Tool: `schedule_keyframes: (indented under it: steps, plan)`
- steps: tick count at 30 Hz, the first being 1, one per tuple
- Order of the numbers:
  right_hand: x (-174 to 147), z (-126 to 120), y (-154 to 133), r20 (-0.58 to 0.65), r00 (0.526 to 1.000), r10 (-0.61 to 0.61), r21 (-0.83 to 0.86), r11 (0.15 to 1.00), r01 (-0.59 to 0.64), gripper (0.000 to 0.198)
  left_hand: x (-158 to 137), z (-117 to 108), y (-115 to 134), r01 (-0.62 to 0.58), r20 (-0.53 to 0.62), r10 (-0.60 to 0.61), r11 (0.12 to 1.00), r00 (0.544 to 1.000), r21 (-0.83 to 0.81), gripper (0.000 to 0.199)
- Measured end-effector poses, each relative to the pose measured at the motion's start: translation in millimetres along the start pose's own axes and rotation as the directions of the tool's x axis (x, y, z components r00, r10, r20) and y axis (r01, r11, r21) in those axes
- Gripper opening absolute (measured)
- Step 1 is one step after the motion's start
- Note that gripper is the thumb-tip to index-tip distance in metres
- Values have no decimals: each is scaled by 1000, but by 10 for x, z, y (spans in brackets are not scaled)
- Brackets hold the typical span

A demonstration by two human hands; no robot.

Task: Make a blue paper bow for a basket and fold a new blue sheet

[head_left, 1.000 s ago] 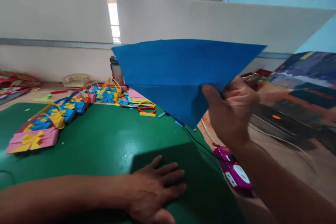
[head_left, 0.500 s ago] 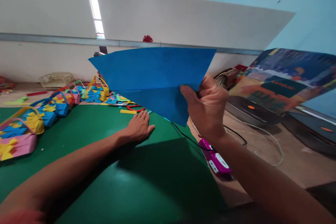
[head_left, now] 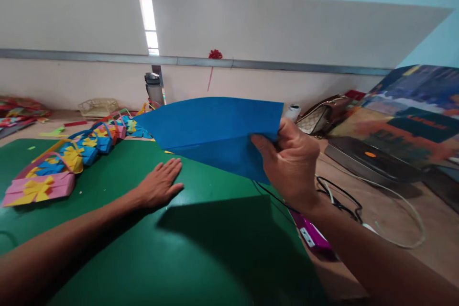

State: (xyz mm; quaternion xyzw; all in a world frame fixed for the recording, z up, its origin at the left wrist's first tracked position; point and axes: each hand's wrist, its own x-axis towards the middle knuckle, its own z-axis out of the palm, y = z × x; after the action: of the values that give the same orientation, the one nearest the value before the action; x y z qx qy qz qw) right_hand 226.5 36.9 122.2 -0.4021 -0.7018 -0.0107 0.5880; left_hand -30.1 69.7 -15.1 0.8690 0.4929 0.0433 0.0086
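Observation:
A creased sheet of blue paper (head_left: 215, 124) is held up above the table by my right hand (head_left: 296, 165), its right end pinched between thumb and fingers. One long fold line runs across the sheet, and its left end narrows to a point. My left hand (head_left: 159, 184) lies flat on the green mat (head_left: 118, 244), fingers stretched out, holding nothing. Just beyond those fingertips, a bit of yellow paper (head_left: 169, 152) peeks out below the sheet. The sheet's shadow falls on the mat.
Several small paper baskets with bows (head_left: 39, 189) line the mat's left side. A grey bottle (head_left: 154, 91) stands at the back. On the right are a purple power strip (head_left: 315, 238), cables (head_left: 344, 205), a dark case (head_left: 373, 160) and a handbag (head_left: 321, 117).
The blue paper has come lower in my right hand and now hides the scissors. My left hand has slid left and nearer across the mat. The view has shifted slightly right-to-left.

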Motion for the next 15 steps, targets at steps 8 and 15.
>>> schedule_keyframes:
  steps: [8,15]
  plan:
    - [-9,131,-111,-74,994,-76,-37,997,74,7,-1570,142,-880,162,-472,-117,985,874,56,37]
    - [-59,321,-214,-138,940,-313,-70,949,306,10,-1430,-334,-858,267,-592,-440,894,675,-359,17]
